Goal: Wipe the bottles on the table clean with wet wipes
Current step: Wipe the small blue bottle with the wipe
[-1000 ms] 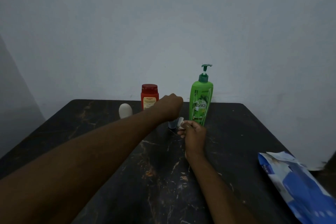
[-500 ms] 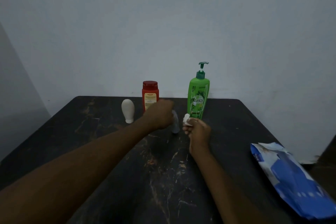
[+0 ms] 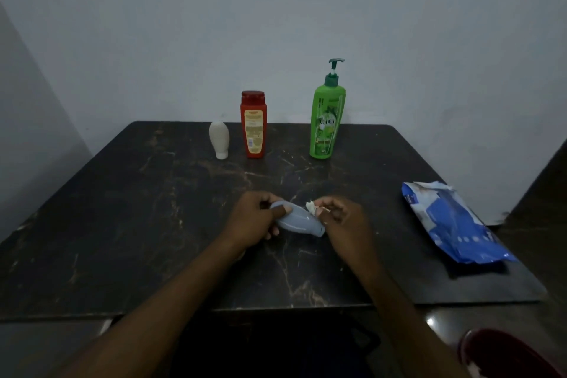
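Above the dark marbled surface (image 3: 153,209), the left hand (image 3: 251,221) grips a small pale-blue plastic bottle (image 3: 299,222); the right hand (image 3: 340,218) pinches a crumpled white wet wipe (image 3: 310,206).

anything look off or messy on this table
Nothing spilled. The wipes pack lies crumpled with its top torn open, and the white bottle stands cap-down. The table is scuffed.

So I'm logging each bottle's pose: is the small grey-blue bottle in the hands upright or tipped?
Tipped. The grey-blue bottle lies nearly sideways in the left hand, off the table, cap end toward the right hand.
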### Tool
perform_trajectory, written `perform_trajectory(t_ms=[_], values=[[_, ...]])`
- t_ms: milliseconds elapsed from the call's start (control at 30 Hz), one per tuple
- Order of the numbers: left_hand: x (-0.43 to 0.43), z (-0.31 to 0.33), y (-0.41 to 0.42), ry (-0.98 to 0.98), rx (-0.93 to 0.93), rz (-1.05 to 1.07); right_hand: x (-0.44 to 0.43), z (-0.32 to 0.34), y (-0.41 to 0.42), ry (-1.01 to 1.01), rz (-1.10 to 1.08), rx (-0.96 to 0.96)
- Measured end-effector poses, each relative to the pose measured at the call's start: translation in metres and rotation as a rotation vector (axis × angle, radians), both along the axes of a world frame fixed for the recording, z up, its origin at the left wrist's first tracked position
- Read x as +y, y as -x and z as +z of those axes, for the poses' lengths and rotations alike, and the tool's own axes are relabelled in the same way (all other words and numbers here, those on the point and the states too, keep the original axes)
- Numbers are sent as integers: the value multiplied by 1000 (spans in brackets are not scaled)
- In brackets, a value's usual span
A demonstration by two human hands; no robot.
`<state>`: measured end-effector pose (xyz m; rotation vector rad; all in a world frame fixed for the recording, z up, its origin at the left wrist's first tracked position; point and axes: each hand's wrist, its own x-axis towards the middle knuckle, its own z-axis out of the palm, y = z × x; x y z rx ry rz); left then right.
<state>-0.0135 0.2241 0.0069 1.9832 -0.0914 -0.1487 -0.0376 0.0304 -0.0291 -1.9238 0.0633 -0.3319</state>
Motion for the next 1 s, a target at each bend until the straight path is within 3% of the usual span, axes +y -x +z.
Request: perform_trajectory(t_ms=[100,267,333,467,667,1000], values=[[-4,-5,13,91,-64,81,9,-8,16,72,-45,-46],[-16,-5,29,288,31,106,26,-10,27,-184,-85,-8],[-18,-7,33,239,52,29,30,-8,30,-304,-92,-11],[-14,-12,35,42,-8,-76,36,-9,35,-359,-45,8],[13,-4,16,-264,-110,-243,16,-10,37,-160,-90,17],[27,-22,20,-113,-351,-171,10,-14,38,64,-145,-16]])
